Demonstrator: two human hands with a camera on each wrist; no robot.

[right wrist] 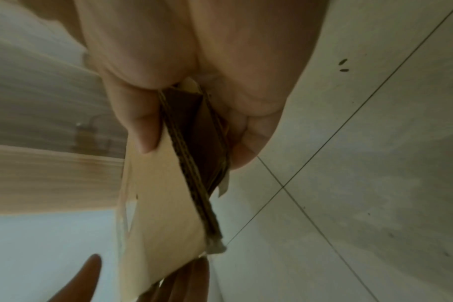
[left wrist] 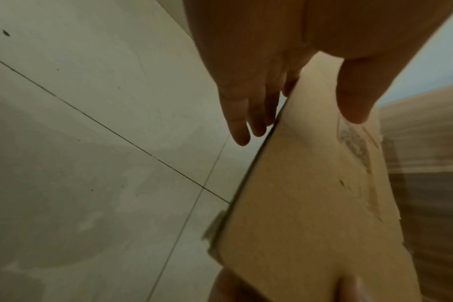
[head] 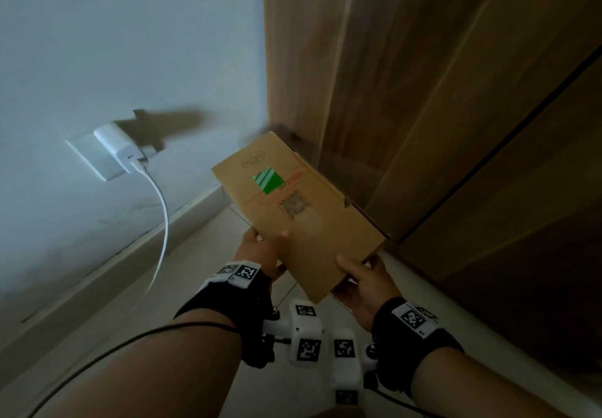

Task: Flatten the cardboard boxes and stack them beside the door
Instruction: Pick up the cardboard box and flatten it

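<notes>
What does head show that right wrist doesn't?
Head only: the white charger plugged into the wall socket with its white cable, the green sticker and printed code on the flattened cardboard box, and both wrist rigs. Right wrist only: the box's corrugated layered edge, pinched by the right hand, and dark specks on the floor tiles. Both: the box held by both hands, left hand, the wooden door, the wall, tiled floor.
</notes>
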